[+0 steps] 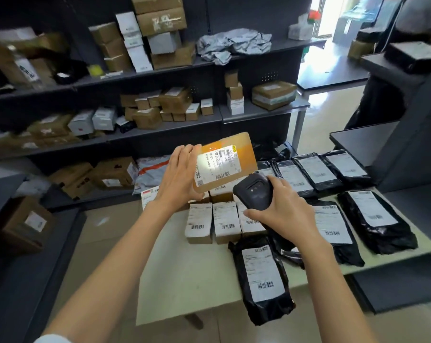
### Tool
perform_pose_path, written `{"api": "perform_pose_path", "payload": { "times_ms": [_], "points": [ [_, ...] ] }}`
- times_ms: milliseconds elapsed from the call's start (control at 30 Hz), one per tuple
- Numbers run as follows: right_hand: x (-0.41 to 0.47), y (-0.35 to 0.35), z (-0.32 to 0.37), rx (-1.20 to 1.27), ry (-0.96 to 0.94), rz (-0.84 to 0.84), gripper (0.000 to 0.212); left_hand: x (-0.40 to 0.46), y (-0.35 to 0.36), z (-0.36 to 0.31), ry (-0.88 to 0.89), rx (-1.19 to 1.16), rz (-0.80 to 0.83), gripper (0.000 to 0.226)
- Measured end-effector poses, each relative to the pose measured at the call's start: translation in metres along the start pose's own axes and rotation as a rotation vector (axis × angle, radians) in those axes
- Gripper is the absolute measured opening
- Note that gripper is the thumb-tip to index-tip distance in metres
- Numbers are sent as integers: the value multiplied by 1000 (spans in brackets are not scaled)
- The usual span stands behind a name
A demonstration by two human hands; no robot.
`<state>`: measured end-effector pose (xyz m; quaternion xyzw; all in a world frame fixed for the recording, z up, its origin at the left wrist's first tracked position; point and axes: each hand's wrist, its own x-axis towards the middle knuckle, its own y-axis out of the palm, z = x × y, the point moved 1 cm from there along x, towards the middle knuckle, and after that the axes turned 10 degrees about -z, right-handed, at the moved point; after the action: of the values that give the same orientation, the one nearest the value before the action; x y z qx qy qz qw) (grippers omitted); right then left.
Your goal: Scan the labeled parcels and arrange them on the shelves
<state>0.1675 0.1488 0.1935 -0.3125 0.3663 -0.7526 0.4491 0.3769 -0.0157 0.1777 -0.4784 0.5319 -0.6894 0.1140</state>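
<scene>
Right hand grips scanner; left hand holds parcel edge

Pale table carries labeled black bags and small boxes; dark shelves hold cardboard boxes.

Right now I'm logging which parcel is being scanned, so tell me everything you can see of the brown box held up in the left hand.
The brown box is a flat cardboard parcel with rounded-looking corners and orange tape across its face. A white shipping label with barcodes covers most of the near side, lit brightly at its left part. It is held tilted in the air above the table, label toward the camera. The left hand grips its left edge; the black scanner in the right hand points at it from just below.
</scene>
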Motion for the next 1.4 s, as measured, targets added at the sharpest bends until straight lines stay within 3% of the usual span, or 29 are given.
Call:
{"api": "perform_pose_path", "payload": {
  "times_ms": [467,767,1067,1233,1400],
  "points": [
    [-9,2,-43,31,92,79,93,9,12,-23,-80,-24,-27,120],
    [-19,-13,-85,59,205,-4,95,30,44,-77,32,-130,29,122],
    [-87,-77,-196,73,515,-123,80,39,95,-241,374,-291,209,123],
    [-153,-130,-271,93,655,-250,85,28,110,-372,621,-363,167,117],
    [-236,-205,-355,65,790,-350,83,12,104,-527,732,-435,204,122]
  ]
}}
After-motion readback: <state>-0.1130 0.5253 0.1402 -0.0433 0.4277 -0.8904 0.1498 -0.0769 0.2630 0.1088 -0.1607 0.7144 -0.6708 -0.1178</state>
